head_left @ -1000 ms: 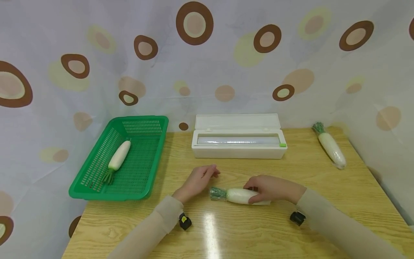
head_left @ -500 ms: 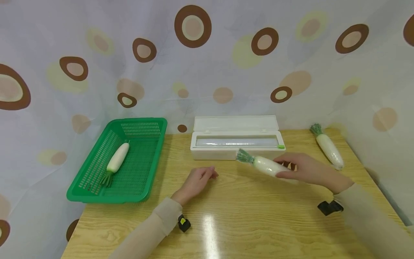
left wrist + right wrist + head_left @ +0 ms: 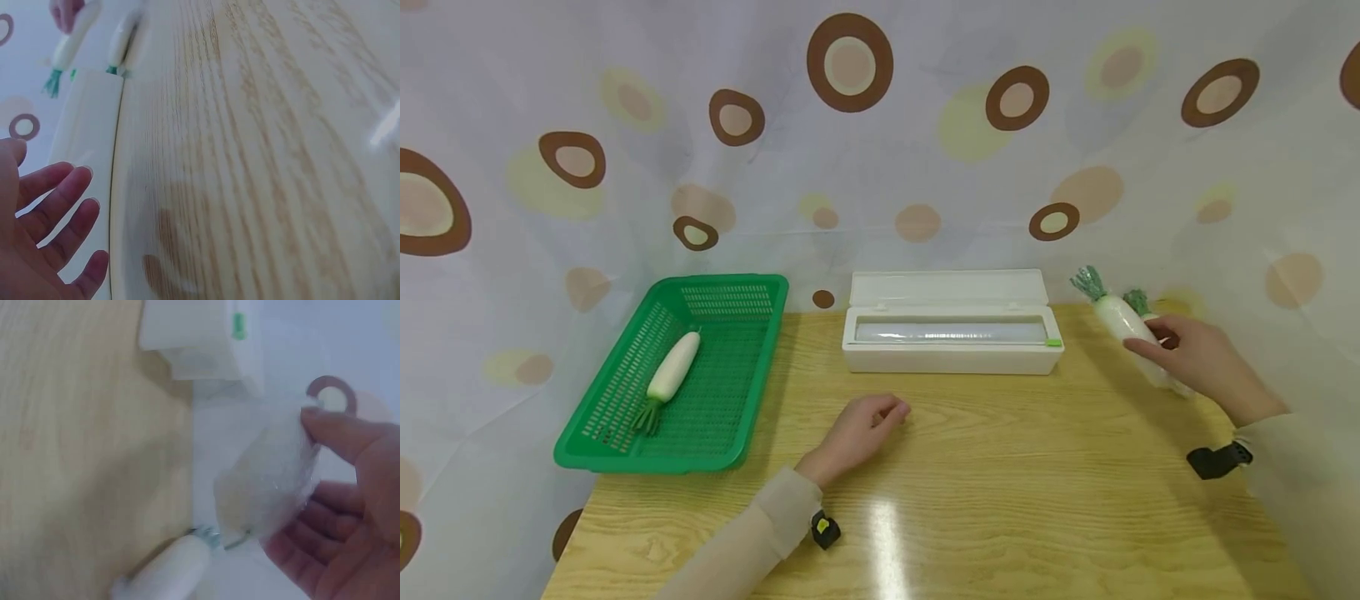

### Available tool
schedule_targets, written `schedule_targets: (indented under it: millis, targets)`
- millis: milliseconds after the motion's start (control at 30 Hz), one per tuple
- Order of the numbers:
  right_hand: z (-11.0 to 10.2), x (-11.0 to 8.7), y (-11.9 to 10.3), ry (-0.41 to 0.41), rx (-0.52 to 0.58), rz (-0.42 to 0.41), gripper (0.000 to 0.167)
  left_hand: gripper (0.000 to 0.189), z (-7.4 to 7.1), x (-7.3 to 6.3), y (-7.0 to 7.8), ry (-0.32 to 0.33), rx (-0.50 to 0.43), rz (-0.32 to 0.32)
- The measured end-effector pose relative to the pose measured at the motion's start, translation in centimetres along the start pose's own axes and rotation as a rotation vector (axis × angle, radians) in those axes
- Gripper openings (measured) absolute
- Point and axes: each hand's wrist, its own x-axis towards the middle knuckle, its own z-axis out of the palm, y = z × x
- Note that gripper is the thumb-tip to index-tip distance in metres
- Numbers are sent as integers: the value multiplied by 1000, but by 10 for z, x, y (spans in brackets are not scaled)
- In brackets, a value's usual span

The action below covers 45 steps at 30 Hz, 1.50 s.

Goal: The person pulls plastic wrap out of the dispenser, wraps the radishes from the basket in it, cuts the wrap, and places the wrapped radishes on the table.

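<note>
In the head view my right hand [image 3: 1198,358] grips a white radish [image 3: 1122,322] in clear film, its green leaf end pointing up and left. The right wrist view shows thumb and fingers around the shiny film-covered radish [image 3: 269,478]. It is raised above the table's back right. Just beyond lies a second wrapped radish [image 3: 1137,300], mostly hidden behind the held one; the right wrist view shows it lying on the table [image 3: 94,456]. My left hand [image 3: 855,437] holds nothing and stays near the middle of the table, fingers loosely bent.
A white film dispenser [image 3: 955,361] stands at the back with its lid up and a film roll inside. On the left is a green basket [image 3: 752,417] holding an unwrapped radish [image 3: 674,367]. A patterned curtain [image 3: 917,167] hangs behind the table.
My right hand has lifted the wrapped radish off the middle of the table and carried it right and back, beside the other wrapped one. The left hand has stayed nearly still.
</note>
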Motion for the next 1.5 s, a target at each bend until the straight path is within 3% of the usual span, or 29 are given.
schedule_targets:
  millis: [267,400,633,1000,1200,1333,1500]
  targets:
    - [30,10,31,116,-54,43,64,35,2,-4,5,-10,0,7]
    - [45,12,38,133,-61,63,56,34,4,-7,5,-21,-14,1]
    - [61,13,41,147,-62,72,56,34,4,-7,3,-28,-6,-6]
    - [57,20,38,37,-89,93,68,33,3,-6,2,-29,-7,-7]
    - [58,23,36,19,-102,82,70,31,2,-6,1,-26,-4,-8]
    - [60,24,35,44,-79,75,74,32,1,-6,0,-27,1,-8]
    - [59,21,27,154,-36,34,63,32,-1,-7,-4,20,14,-28]
